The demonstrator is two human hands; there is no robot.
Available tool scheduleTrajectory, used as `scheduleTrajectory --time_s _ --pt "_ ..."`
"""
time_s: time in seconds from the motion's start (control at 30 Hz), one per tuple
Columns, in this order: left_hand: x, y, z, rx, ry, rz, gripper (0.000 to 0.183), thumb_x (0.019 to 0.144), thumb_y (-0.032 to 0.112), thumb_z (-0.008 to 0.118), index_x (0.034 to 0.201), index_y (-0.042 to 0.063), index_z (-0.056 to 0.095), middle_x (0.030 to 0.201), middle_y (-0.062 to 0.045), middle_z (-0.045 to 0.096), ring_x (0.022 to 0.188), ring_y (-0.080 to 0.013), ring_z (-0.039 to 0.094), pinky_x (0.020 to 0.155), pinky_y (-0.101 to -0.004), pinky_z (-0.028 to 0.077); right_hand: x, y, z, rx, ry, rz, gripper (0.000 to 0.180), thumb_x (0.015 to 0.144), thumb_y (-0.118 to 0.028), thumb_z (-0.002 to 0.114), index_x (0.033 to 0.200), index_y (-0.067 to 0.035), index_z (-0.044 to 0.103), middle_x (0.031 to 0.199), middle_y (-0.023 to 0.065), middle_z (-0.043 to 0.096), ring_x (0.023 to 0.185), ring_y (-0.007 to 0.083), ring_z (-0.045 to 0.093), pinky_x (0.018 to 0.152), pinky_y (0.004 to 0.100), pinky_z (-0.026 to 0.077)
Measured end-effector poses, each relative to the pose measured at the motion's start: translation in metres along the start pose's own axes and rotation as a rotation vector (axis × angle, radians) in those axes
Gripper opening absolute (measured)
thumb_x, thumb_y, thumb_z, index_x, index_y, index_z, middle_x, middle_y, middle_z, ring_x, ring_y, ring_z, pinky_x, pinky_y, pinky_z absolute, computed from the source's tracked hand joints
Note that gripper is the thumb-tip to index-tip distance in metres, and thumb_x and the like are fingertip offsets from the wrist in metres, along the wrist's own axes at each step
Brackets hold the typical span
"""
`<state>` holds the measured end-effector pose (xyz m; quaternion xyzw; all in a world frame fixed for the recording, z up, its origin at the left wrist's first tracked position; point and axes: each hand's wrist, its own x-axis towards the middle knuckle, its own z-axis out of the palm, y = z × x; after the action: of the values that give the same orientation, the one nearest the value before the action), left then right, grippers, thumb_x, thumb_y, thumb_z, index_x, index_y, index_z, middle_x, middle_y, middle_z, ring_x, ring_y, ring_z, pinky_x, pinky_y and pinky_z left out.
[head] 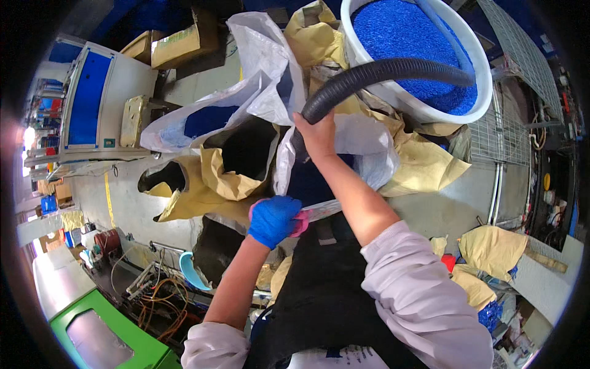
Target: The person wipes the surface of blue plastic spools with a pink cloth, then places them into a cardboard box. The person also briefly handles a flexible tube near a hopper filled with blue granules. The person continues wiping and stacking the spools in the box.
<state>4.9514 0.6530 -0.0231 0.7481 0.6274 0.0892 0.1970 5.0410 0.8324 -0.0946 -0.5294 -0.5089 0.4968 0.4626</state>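
My right hand (pixel 319 138), bare, is wrapped around a black corrugated hose (pixel 364 78). One end of the hose goes down into an open white woven sack (pixel 368 133) with a dark inside; the other reaches over a white round tub (pixel 481 99) to a pale blue pipe (pixel 447 34). Blue plastic pellets (pixel 405 37) lie in the tub. My left hand (pixel 275 221), in a blue glove, grips the near rim of the same sack. Something pink (pixel 300 223) shows at the glove; what it is stays unclear.
Open brown paper sacks (pixel 189 198) and another white sack (pixel 267 46) crowd the left and far side. More paper sacks (pixel 424 163) stand right. Cardboard boxes (pixel 184 46), a blue-and-white cabinet (pixel 87 101), a green machine (pixel 110 332) and wire mesh panels (pixel 525 55) surround the floor.
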Motion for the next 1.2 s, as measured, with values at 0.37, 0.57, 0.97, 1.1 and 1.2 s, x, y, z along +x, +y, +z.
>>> scheduleTrajectory --time_s 0.37,0.57,0.97,1.1,1.2 --pt "-0.034 -0.019 0.016 -0.081 -0.004 -0.214 0.018 0.069 0.025 0.069 0.082 0.014 0.063 0.077 -0.011 0.061 0.073 -0.0335 0.061 0.061 -0.0433 0.048 0.004 0.053 -0.185 -1.336 -0.194 0.069 0.104 0.063 -0.056 0.076 0.136 0.005 0.035 0.143 0.0217 0.033 0.131 0.0339 0.033 0.107 0.0398 0.029" --pt "-0.024 0.001 0.019 -0.111 -0.080 -0.138 0.014 0.070 0.026 0.066 0.076 0.015 0.060 0.076 -0.010 0.061 0.073 -0.0329 0.061 0.060 -0.0438 0.048 0.034 0.140 -0.201 -0.764 -0.118 0.522 0.063 0.075 -0.041 0.067 0.119 0.001 0.051 0.120 0.0182 0.053 0.115 0.0303 0.047 0.097 0.0356 0.037" --pt "-0.034 0.016 0.024 -0.057 -0.117 -0.190 0.022 0.082 0.034 0.056 0.078 0.014 0.063 0.080 -0.013 0.064 0.076 -0.0340 0.063 0.062 -0.0445 0.049 0.029 0.252 -0.191 0.870 0.343 0.601 0.025 0.091 -0.025 0.048 0.089 -0.006 0.062 0.085 0.0066 0.062 0.075 0.0208 0.058 0.067 0.0331 0.048" --pt "-0.070 0.008 0.039 -0.096 -0.045 -0.247 0.018 0.076 0.032 0.064 0.075 0.014 0.060 0.074 -0.013 0.059 0.071 -0.0347 0.061 0.059 -0.0442 0.048 -0.033 0.196 -0.137 1.026 0.447 0.733 0.026 0.092 -0.024 0.039 0.074 -0.011 0.051 0.078 0.0071 0.055 0.075 0.0253 0.053 0.071 0.0388 0.047" --pt "-0.086 0.011 0.038 -0.066 -0.076 -0.212 0.021 0.076 0.035 0.065 0.071 0.015 0.062 0.072 -0.012 0.060 0.067 -0.0343 0.061 0.056 -0.0445 0.047 -0.092 0.193 -0.145 0.889 0.432 0.641 0.023 0.082 -0.015 0.048 0.059 -0.012 0.046 0.061 0.0040 0.046 0.056 0.0193 0.044 0.056 0.0322 0.038"
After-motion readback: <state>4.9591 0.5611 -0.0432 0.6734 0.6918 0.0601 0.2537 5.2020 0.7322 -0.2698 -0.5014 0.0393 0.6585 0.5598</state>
